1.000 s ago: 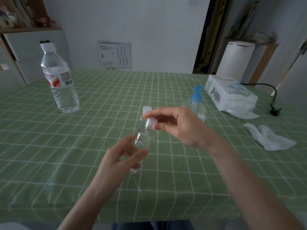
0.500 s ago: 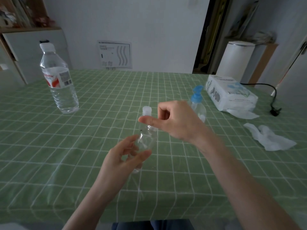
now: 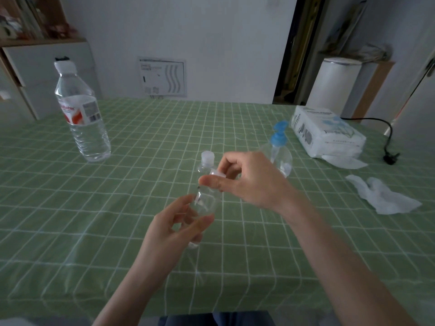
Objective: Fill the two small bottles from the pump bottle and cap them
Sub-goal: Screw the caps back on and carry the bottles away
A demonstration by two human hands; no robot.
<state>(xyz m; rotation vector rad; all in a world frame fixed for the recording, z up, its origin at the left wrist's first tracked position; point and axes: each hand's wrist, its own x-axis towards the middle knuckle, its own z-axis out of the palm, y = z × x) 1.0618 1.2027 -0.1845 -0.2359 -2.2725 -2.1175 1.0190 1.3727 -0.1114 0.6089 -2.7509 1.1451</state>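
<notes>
Green checked tablecloth (image 3: 94, 220) is spread beneath; a small bottle (image 3: 206, 203) is gripped above it by the left hand (image 3: 174, 231); its cap (image 3: 217, 172) is pinched by the right hand (image 3: 249, 182); a second small bottle (image 3: 207, 161) stands capped behind, near the pump bottle (image 3: 279, 151).

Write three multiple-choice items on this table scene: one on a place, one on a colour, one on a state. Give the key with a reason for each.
1. Where does the large water bottle stand?
A. far left of the table
B. beside the tissue pack
C. in the person's lap

2. What colour is the pump bottle's head?
A. red
B. blue
C. black

3. What is the state of the small bottle in the left hand?
A. lying on the cloth
B. held up off the table, right hand at its cap
C. standing untouched

Key: 1 A, it stands alone at the far left of the green checked cloth; 2 B, the pump top is light blue; 3 B, the left fingers grip its body while the right fingers pinch the cap.
</notes>
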